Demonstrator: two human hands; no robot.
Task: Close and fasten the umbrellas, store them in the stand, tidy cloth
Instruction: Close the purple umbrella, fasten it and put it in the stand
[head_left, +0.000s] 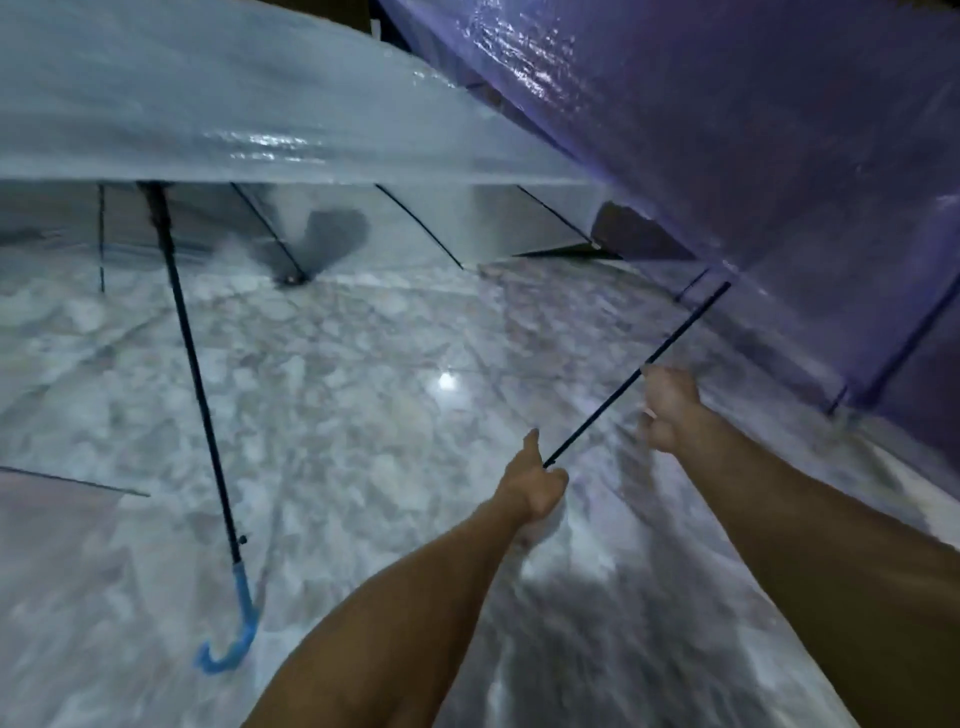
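A purple see-through umbrella (753, 130) stands open at the upper right, its dark shaft (639, 371) slanting down toward me. My left hand (535, 486) is closed around the lower end of that shaft, hiding the handle. My right hand (667, 410) sits curled just right of the shaft, higher up; blur hides whether it touches it. A clear open umbrella (218, 88) fills the upper left, its black shaft (192, 364) ending in a blue hooked handle (236, 634) resting on the floor.
The floor is pale mottled marble tile (363, 415) with a bright light reflection. A dark cloth-like shape (332, 234) lies far back beneath the clear canopy. The two canopies crowd the upper view; a further clear canopy edge shows at the left.
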